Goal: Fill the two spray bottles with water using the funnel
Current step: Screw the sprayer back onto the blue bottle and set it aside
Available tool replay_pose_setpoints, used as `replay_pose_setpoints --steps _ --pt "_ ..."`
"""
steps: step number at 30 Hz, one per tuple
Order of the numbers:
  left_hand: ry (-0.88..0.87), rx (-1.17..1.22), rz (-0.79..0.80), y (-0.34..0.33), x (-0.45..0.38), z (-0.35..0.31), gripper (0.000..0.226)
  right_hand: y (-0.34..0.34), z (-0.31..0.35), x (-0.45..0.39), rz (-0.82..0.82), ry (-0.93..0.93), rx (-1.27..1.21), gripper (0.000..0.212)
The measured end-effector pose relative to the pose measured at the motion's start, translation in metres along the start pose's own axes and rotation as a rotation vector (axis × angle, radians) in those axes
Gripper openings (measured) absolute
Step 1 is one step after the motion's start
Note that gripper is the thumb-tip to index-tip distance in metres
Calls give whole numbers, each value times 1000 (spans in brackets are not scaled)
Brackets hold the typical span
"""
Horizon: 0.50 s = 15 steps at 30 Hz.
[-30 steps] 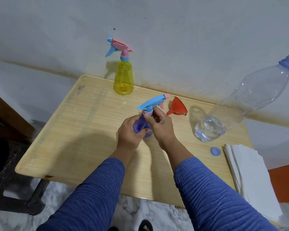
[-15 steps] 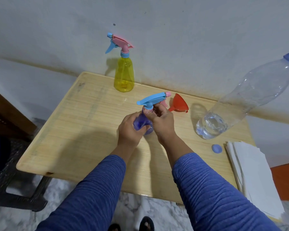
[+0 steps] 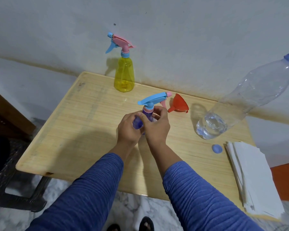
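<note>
A: Where are the hands?
B: Left hand point(image 3: 127, 129) grips the purple bottle point(image 3: 141, 121); right hand point(image 3: 155, 125) pinches its neck under the sprayer point(image 3: 153, 99).
A: And round that bottle?
B: Funnel point(image 3: 178, 103) just right; water bottle point(image 3: 240, 100) farther right; yellow bottle point(image 3: 124, 75) behind, all on the worktop point(image 3: 77, 130).

No text, label, brand or number can be read on anything in view.

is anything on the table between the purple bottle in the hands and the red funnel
Nothing visible does. The funnel lies on bare table just right of the purple spray bottle, which the left hand and right hand grip.
</note>
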<state>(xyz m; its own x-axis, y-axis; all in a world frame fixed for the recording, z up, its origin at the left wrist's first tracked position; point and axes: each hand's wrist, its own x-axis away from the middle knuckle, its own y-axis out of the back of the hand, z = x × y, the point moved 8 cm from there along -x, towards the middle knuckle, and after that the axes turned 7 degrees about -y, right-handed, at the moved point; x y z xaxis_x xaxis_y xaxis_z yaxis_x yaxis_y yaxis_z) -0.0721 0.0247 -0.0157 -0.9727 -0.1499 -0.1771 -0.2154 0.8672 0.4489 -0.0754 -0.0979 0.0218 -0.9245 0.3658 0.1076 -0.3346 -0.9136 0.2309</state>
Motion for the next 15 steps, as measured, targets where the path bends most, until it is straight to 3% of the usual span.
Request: replay_pose_setpoints --steps 5,11,15 --pt "2 20 91 -2 -1 9 60 -7 1 -8 -2 27 130 53" --pt "-36 95 123 6 -1 18 55 -6 -8 -13 31 46 119 37" --pt "5 173 223 3 1 24 60 -2 -8 -13 112 41 -14 58"
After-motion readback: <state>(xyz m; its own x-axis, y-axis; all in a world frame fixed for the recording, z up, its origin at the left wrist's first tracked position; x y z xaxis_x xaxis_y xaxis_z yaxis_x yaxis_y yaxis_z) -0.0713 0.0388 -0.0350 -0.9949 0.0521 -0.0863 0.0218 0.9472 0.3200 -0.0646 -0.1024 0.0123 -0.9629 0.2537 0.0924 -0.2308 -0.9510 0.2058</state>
